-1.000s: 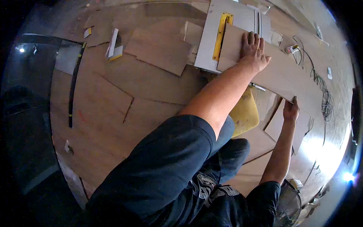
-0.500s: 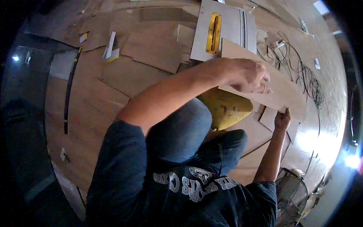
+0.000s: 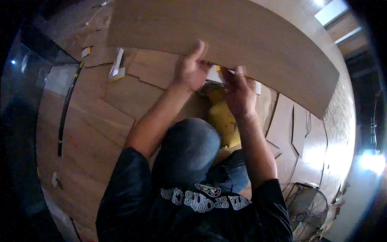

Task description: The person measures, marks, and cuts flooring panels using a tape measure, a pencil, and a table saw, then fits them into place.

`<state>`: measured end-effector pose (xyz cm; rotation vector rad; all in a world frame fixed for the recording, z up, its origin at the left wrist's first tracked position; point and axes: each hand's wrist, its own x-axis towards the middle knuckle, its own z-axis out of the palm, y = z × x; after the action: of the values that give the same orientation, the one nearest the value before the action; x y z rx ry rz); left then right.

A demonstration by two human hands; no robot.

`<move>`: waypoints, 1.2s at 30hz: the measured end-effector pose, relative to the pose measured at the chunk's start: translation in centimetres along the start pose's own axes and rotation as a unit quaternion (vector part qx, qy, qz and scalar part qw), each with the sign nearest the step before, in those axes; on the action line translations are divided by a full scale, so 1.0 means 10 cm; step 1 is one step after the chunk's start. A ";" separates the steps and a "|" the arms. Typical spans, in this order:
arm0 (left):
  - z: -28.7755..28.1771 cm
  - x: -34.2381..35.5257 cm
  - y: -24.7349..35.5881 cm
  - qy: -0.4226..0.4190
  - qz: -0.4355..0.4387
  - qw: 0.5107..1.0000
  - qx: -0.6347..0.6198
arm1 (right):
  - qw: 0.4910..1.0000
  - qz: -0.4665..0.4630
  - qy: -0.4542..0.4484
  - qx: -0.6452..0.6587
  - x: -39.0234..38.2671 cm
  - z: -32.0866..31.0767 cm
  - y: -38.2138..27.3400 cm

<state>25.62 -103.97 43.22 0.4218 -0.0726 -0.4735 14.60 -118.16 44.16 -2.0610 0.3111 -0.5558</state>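
Note:
A long brown wooden board (image 3: 266, 44) is raised across the top of the head view. My left hand (image 3: 191, 69) is closed on its lower edge, thumb upward, and my right hand (image 3: 241, 88) grips the same edge a short way to the right, both somewhat blurred. Behind the board and between my hands, only a bit of the light table saw top (image 3: 215, 75) shows; the rest is hidden. Below it, near my bent knee, is a worn yellow object (image 3: 223, 125), partly covered by my right arm.
Wooden sheets (image 3: 84, 121) cover the floor. White offcuts (image 3: 118, 64) and a long black strip (image 3: 68, 109) lie on the left. Loose cut panels (image 3: 280, 119) and cables (image 3: 325, 141) are on the right. A floor fan (image 3: 306, 209) stands at the lower right, beside my arm.
The board has risen off the saw and now hides most of it. My hands have come closer together, the right moving left and up, the left moving left.

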 end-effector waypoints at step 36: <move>-4.16 2.00 2.53 0.281 0.060 0.951 0.118 | 0.882 -0.225 0.021 -0.414 1.95 2.18 1.33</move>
<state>61.04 -76.99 15.13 0.7699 0.3980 -0.2099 42.44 -117.32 28.12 -2.9952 0.0829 -0.8444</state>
